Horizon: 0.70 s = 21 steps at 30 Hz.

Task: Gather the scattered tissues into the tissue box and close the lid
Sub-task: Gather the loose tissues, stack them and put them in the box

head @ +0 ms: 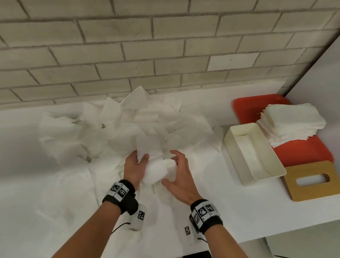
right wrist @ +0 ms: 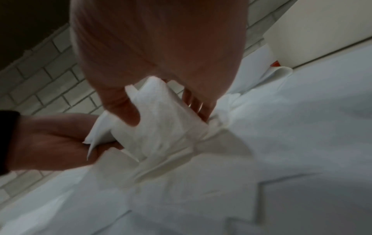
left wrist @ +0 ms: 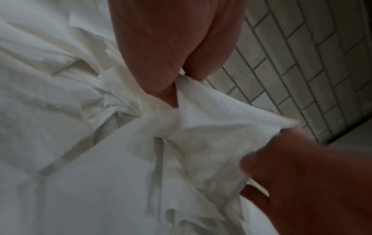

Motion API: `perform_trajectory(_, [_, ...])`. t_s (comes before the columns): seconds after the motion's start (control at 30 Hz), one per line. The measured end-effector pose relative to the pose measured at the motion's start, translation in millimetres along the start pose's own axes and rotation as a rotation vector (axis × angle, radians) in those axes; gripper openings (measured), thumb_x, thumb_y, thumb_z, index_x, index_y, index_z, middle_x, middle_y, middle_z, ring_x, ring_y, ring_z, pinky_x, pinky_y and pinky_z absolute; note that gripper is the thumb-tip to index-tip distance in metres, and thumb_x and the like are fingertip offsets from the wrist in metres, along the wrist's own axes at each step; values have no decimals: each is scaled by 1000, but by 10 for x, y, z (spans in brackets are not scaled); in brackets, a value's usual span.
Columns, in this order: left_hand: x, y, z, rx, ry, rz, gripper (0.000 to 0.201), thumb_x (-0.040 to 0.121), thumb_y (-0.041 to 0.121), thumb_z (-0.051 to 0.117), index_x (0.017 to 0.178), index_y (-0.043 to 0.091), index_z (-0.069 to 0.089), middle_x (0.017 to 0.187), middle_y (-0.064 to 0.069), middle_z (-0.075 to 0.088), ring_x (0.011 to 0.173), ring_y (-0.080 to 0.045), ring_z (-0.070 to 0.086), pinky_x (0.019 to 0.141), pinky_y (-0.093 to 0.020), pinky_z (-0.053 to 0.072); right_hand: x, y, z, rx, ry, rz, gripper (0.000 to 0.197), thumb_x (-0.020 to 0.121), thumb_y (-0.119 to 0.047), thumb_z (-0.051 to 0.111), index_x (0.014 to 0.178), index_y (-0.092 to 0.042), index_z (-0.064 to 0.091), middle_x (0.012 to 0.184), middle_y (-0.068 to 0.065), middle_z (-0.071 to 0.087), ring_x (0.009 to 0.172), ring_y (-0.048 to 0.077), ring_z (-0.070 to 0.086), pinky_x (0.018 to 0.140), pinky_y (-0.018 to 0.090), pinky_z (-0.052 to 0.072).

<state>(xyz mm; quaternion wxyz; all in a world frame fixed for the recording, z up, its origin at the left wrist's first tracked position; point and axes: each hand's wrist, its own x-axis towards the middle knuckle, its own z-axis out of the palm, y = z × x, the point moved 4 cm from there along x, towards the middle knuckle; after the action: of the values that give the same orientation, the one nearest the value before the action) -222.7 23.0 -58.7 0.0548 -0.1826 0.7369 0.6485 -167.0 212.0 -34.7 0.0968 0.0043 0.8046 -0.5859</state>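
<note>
Loose tissues [head: 122, 125] are heaped against the brick wall [head: 134, 38], spread across the white counter [head: 13, 187]. A tissue bundle [head: 159, 172] is grasped mid-counter by the left hand [head: 134, 168], thumb on top, and pinched by the right hand [head: 182, 176]. To the right, the tissue box [head: 253, 151] lies uncovered beside a stack [head: 290, 122] on a red tray [head: 306, 152]; the wooden lid [head: 313, 181] sits near the counter's front edge.
</note>
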Motion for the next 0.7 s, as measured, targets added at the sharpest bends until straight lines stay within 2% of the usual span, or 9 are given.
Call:
perform_trajectory(0.1, [-42,203,-65,-100,40,51,26,101,14,70,127,17,67,121,-1,76,114,-25,72,102,-51,59,-38,-64,-151,-9,-13,-24,76,92,-15,78,148,-48,39,109,-13,68,93,1,67,82,28,57])
perform_trajectory(0.13, [-55,296,-132,-91,83,89,36,100,14,72,135,16,62,127,-1,73,118,-24,70,105,-48,58,-50,-112,-239,-15,18,-41,71,95,-17,78,148,-46,42,109,-18,69,92,-1,68,83,30,58])
perform_trajectory(0.2, [-92,459,-306,-49,163,184,60,98,14,74,150,23,47,138,10,63,121,-17,65,105,-36,57,-108,-225,-435,63,70,-68,71,98,-18,79,154,-41,41,132,-21,65,112,9,70,95,37,60])
perform_trajectory(0.23, [-139,548,-381,-25,172,249,69,99,13,73,155,32,39,141,22,58,120,-9,63,101,-25,55,-149,-277,-526,126,80,-70,74,98,-18,80,156,-40,40,140,-18,62,119,15,69,98,40,61])
perform_trajectory(0.3, [-250,705,-456,85,126,381,71,102,10,68,155,44,36,142,41,50,118,5,59,97,-11,51,-227,-338,-654,227,80,-57,70,97,-17,81,153,-38,44,141,-12,62,123,19,68,98,47,62])
perform_trajectory(0.37, [-352,764,-404,249,36,492,47,105,7,60,138,40,60,138,25,63,119,-1,63,101,-12,48,-291,-368,-723,258,92,-49,60,97,-15,81,147,-32,51,137,-9,63,122,22,67,96,55,62])
perform_trajectory(0.43, [-476,728,-272,243,-111,448,33,108,11,55,112,34,78,124,12,74,119,-10,66,101,-16,45,-349,-365,-750,305,125,-62,54,96,-13,81,142,-25,55,134,-7,64,121,25,67,93,56,63])
perform_trajectory(0.57, [-786,690,83,156,-403,301,31,105,48,58,109,25,79,112,6,77,108,-10,70,95,-24,50,-406,-295,-742,372,196,-75,45,96,-14,81,134,-18,57,129,4,69,116,31,70,90,52,62])
perform_trajectory(0.7, [-834,830,340,89,-362,310,22,105,34,68,90,22,79,89,2,78,83,-11,72,80,-30,52,-499,-244,-751,422,174,-51,28,99,-15,78,123,-9,66,119,14,75,110,36,73,93,49,59])
